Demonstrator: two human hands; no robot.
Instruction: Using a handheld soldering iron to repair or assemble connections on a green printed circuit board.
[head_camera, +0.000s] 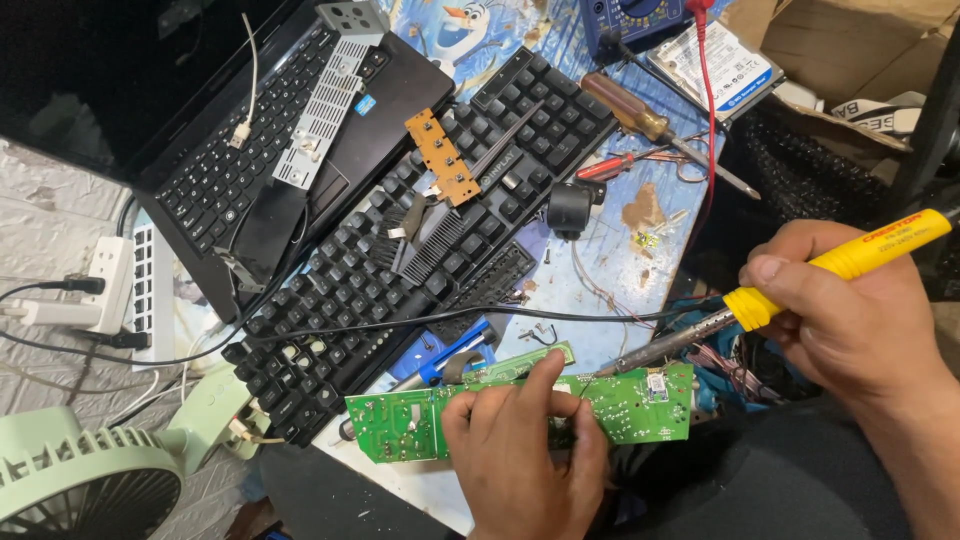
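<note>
My left hand (522, 455) grips a long green circuit board (400, 425) at its middle, index finger laid over the top edge. My right hand (850, 315) holds a soldering iron with a yellow handle (860, 255). Its metal tip (612, 369) touches the board just right of my left index finger. A second green board strip (520, 362) lies just behind the held board.
A black loose keyboard (400, 250) lies diagonally over the blue table, a small orange board (442, 155) and a black comb-like part on it. A black laptop (220, 160) sits at left. Screwdrivers (650, 125), a hard drive (715, 65), a white power strip (130, 290) and a green fan (90, 480) surround.
</note>
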